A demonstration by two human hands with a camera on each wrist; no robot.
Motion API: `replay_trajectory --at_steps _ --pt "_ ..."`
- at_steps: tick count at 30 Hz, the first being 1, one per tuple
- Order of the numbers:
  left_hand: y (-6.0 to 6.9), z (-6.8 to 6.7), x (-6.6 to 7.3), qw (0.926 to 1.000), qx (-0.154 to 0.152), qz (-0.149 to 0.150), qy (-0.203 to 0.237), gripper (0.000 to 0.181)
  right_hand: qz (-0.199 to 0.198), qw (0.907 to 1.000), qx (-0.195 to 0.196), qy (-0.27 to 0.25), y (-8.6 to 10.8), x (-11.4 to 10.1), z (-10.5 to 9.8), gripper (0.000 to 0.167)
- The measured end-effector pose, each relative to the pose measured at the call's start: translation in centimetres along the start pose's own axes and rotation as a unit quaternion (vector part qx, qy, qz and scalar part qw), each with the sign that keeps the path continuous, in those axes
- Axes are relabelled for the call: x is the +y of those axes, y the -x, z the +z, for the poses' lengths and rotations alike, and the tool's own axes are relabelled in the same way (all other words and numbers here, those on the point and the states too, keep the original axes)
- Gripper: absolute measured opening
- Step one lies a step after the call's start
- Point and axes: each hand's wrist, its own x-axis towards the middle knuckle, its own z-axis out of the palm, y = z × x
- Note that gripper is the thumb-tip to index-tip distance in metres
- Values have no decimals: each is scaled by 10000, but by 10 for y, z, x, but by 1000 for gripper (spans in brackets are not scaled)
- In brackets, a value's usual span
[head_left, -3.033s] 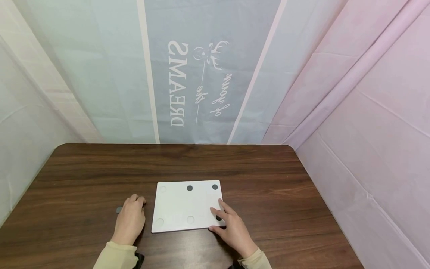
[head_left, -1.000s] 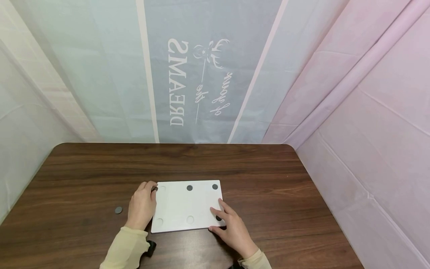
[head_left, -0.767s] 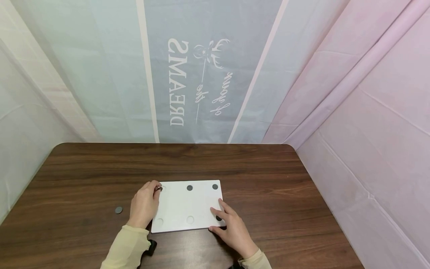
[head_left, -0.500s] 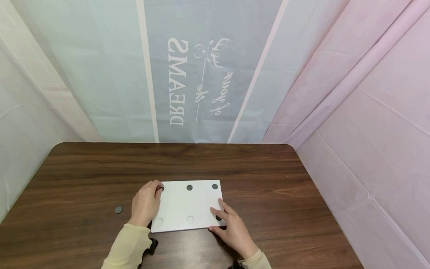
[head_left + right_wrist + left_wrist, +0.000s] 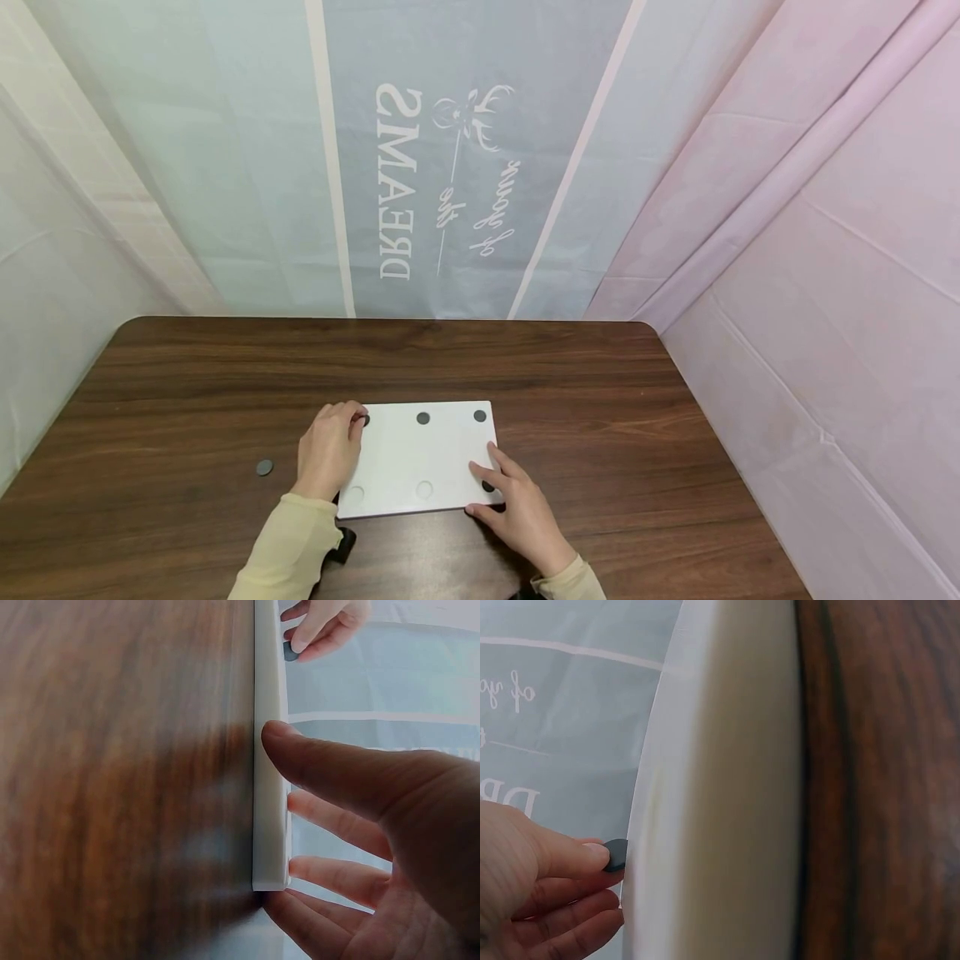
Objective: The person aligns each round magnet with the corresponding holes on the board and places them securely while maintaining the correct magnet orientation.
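A white rectangular board [image 5: 397, 458] with round recesses lies on the table. My left hand [image 5: 327, 450] pinches a small dark grey disc [image 5: 616, 856] between thumb and fingers at the board's far left recess. The disc stands tilted on the board in the left wrist view. Dark discs sit in the far middle recess [image 5: 423, 418] and at the far right. My right hand [image 5: 517, 508] rests spread on the near right corner, its thumb [image 5: 281, 731] against the near edge. It partly covers another dark disc [image 5: 487, 487]. The near left recess [image 5: 357, 493] and near middle recess [image 5: 424, 490] hold no disc.
One loose grey disc [image 5: 265, 467] lies on the brown wooden table [image 5: 187, 400], left of the board. A printed curtain [image 5: 465, 208] hangs behind the table's far edge, with pale cloth [image 5: 847, 333] along the right side.
My left hand has moved right and away from me, from beside the loose disc to the board's far left recess, carrying a disc. My right hand has stayed in place.
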Motion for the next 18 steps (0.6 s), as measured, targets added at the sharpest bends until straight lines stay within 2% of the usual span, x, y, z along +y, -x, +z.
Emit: replay_trajectory --at_steps 10,18 --pt "-2 2 0 9998 52 -170 75 13 149 9998 -130 -43 0 -1 0 50" --pt "-1 2 1 9996 -106 -250 46 17 128 9999 -95 -15 1 0 0 50"
